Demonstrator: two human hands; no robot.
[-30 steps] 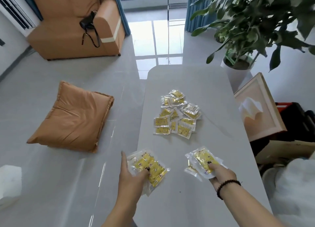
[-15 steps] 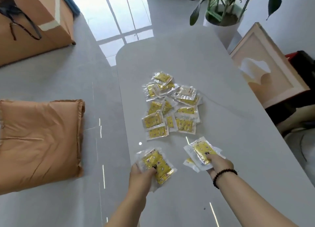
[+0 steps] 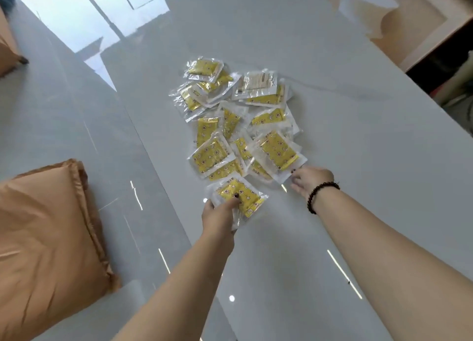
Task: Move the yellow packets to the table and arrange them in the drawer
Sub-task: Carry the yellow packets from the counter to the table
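Several yellow packets in clear wrap lie in a loose pile (image 3: 230,115) on the pale grey table (image 3: 371,166). My left hand (image 3: 220,212) grips a small stack of yellow packets (image 3: 240,196) at the pile's near edge, low over the table. My right hand (image 3: 311,179), with a black bead bracelet on its wrist, pinches the near corner of another yellow packet (image 3: 277,152) that rests on the pile's near right side. No drawer is in view.
An orange cushion (image 3: 51,238) lies on the glossy floor to the left of the table. A framed picture (image 3: 399,18) leans at the table's far right edge. Part of an orange sofa (image 3: 6,51) shows at the far left.
Both hands moved forward with their packets to the pile. The right-hand packet now lies on the pile's near edge. The camera has tilted down and closer.
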